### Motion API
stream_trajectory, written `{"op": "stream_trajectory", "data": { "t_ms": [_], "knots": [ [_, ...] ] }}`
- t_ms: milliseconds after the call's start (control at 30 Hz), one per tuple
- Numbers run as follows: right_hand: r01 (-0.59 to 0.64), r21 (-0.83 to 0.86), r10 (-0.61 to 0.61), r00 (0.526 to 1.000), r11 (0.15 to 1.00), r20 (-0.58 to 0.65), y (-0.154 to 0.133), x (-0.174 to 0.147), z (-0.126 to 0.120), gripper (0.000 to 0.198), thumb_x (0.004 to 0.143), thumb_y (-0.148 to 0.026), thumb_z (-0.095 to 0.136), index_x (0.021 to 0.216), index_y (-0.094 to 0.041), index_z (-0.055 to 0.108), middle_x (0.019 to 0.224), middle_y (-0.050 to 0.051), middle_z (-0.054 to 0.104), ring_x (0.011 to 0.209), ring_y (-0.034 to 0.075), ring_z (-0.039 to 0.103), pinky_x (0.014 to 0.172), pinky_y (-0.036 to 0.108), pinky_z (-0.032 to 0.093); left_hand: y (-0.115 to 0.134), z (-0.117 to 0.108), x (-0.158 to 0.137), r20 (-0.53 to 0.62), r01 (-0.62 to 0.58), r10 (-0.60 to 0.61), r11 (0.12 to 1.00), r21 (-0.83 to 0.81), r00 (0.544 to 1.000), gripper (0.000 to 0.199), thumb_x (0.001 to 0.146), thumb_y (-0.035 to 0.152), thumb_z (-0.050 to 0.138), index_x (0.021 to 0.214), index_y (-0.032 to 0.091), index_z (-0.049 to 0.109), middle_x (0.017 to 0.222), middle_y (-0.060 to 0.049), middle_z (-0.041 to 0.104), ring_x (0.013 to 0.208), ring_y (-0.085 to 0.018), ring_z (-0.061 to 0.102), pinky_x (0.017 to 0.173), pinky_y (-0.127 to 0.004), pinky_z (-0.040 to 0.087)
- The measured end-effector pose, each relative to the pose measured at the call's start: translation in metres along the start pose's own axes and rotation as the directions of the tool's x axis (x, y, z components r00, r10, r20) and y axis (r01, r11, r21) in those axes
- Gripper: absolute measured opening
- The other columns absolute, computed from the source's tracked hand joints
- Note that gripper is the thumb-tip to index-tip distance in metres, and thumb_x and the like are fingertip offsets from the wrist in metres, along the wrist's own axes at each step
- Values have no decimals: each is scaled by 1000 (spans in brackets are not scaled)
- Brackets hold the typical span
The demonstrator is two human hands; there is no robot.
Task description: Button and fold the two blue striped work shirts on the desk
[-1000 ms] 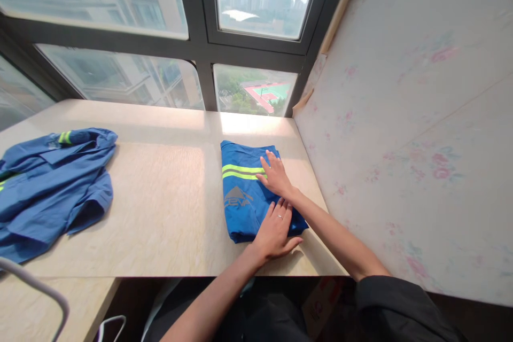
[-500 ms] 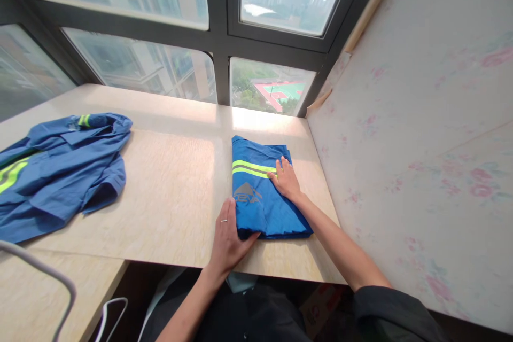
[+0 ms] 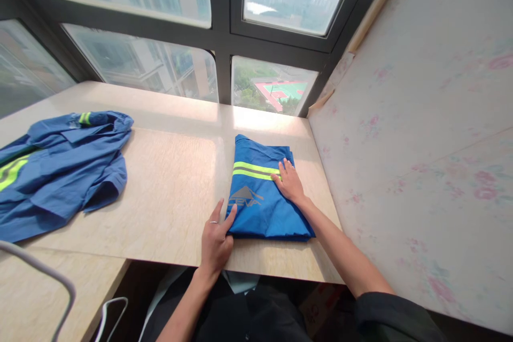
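A folded blue work garment lies on the pale tabletop. It has a yellow-green and grey reflective stripe across it and a grey printed logo near its lower left. My right hand rests flat on its right side, fingers stretched over the end of the stripe. At the lower left corner is my left hand, a ring on one finger. Its fingers are apart; one touches the garment's left edge, and the thumb tip is hard to see.
Another blue garment with the same stripes lies loosely spread on the left of the tabletop. A grey cable curves at the lower left. Windows stand behind, and a flower-patterned wall closes the right side.
My left hand has shifted left and its thumb has come off the garment's front edge. The garment's lower left corner now lies flatter and further left. My right hand stays on the cloth.
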State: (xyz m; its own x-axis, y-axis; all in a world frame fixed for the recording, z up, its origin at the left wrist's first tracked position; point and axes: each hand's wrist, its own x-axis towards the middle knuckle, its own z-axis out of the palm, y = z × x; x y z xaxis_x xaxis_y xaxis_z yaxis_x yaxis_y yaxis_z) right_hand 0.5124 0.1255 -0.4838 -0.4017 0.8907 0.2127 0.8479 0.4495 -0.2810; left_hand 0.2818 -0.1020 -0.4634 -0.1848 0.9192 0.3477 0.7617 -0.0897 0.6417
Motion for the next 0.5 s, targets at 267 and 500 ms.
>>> {"op": "stream_trajectory", "data": {
  "t_ms": [267, 500],
  "knots": [
    [-17, -46, 17, 1000, 999, 8, -8, -18, -1, 71, 100, -55, 31, 148, -4, 40, 160, 23, 25, 150, 34, 20, 118, 52, 23, -12, -42, 1, 326, 225, -120, 924, -308, 938, 62, 74, 15, 56, 134, 28, 61, 150, -7, 48, 135, -30, 48, 112, -49, 42],
    [14, -35, -14, 1000, 999, 0, -18, -36, 1, 69, 100, -54, 32, 150, -7, 39, 160, 20, 27, 150, 34, 19, 117, 54, 24, -2, -43, 66, 539, 744, -551, 259, -616, 637, 46, 78, 31, 63, 121, 15, 60, 112, -15, 72, 99, -23, 70, 88, -35, 56]
  ]
}}
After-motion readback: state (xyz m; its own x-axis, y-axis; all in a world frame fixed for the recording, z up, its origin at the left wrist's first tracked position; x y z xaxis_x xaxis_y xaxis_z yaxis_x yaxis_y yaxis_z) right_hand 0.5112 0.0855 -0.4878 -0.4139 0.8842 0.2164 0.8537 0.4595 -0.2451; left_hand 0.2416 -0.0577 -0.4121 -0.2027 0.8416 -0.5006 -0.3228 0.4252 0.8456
